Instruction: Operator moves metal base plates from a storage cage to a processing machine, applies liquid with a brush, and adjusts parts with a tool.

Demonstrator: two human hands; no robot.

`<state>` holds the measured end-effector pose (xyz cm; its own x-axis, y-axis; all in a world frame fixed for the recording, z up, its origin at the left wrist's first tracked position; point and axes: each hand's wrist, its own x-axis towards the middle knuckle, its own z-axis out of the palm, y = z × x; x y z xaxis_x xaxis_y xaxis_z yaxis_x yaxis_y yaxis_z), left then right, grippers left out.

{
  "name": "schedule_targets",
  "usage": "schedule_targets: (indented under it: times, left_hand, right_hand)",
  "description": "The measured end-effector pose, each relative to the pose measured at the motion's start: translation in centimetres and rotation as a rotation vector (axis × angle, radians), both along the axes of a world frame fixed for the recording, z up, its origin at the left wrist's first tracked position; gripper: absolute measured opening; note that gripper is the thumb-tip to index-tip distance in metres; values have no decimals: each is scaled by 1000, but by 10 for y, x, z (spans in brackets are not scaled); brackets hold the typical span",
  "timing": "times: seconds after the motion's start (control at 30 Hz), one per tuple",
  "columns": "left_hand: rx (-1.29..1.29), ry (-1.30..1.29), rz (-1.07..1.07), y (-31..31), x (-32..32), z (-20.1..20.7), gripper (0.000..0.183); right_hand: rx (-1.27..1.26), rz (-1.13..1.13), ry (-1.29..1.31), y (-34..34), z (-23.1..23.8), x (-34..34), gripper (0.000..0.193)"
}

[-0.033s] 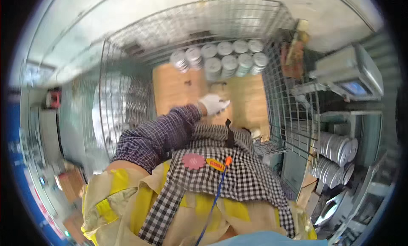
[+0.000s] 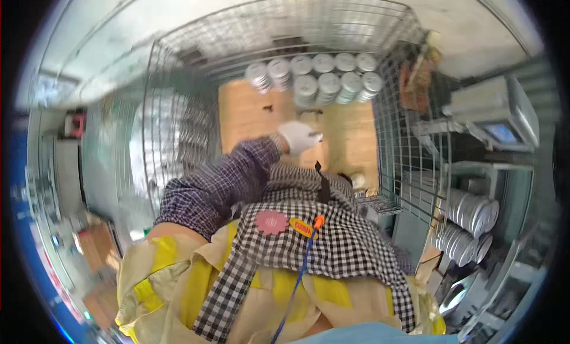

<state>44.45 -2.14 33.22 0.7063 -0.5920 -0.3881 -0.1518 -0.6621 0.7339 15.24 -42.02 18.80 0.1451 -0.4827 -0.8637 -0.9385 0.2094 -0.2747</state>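
Observation:
My left hand (image 2: 297, 137), in a white glove, reaches over the wooden board floor (image 2: 243, 124) of a wire cage. Its fingers are closed together, and a small dark bit shows at the fingertips, too small to name. Beyond it, along the cage's far side, stand several stacks of round silver discs (image 2: 306, 90). Two small dark marks or objects lie on the boards between hand and stacks. At the right edge of the checked apron (image 2: 350, 237) a small white patch (image 2: 358, 181) may be my right hand; its fingers are mostly hidden.
Wire mesh walls (image 2: 415, 148) rise around the boards. More discs (image 2: 472, 213) lie stacked on a rack at the right, below a grey box with a lit screen (image 2: 499, 115). Blurred disc stacks (image 2: 190, 133) show beyond the left mesh. Cardboard boxes (image 2: 95, 246) stand at lower left.
The whole view has shifted slightly, with the disc stacks now a little further right in it. My left hand appears slightly farther forward, and the dark bit at its fingertips shows more clearly.

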Motion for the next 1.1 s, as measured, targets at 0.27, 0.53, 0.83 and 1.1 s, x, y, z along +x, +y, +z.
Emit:
schedule_targets:
  times: [0.27, 0.53, 0.83, 1.1]
  left_hand:
    - [38, -574, -122, 119, 55, -13, 28]
    - [104, -688, -118, 160, 152, -25, 12]
    - [268, -318, -291, 114, 279, -76, 15]
    - [298, 853, 310, 123, 326, -270, 44]
  right_hand:
    - [-137, 118, -366, 118, 32, 214, 35]
    - [60, 339, -113, 201, -41, 289, 39]
    - [126, -17, 164, 150, -103, 328, 34]
    - [329, 95, 94, 152, -180, 483, 34]
